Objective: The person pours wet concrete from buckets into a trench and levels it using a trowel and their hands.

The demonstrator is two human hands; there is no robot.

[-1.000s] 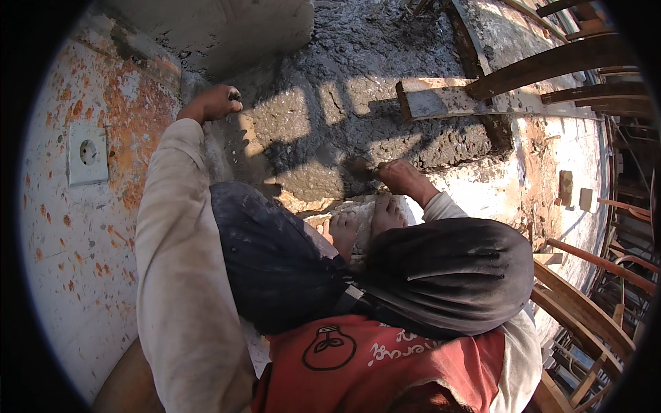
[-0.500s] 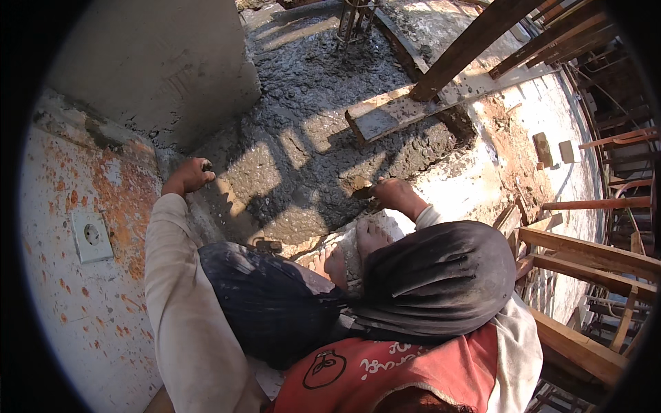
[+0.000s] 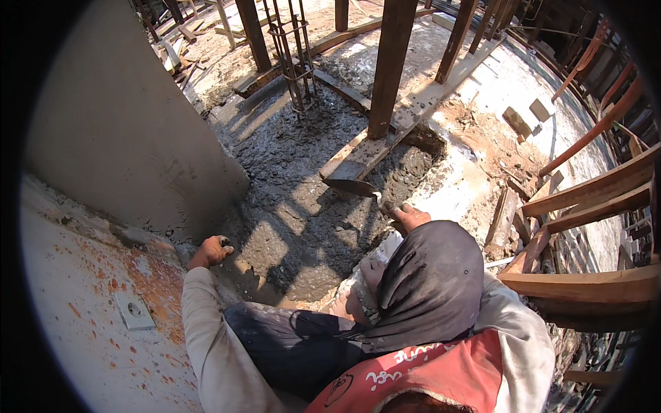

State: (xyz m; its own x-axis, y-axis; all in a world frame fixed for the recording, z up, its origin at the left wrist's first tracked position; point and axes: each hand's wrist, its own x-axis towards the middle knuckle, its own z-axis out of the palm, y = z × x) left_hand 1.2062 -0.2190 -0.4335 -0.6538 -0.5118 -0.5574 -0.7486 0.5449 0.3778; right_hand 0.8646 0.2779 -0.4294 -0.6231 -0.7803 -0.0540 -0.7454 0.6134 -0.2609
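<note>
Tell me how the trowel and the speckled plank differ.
The trowel has a dark blade; the plank is pale and speckled. The trowel is short, the plank far longer. The trowel is held in the person's right grip, while the plank lies unheld, with a brown post seemingly standing on it. Both reach over the wet grey mix.

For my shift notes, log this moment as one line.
Right hand: holds trowel; left hand: curled, contents unclear; nearby: wet concrete

Concrete (image 3: 303, 227) lies right of the column (image 3: 138, 124), with rebar (image 3: 292, 72) standing in its far end.
</note>
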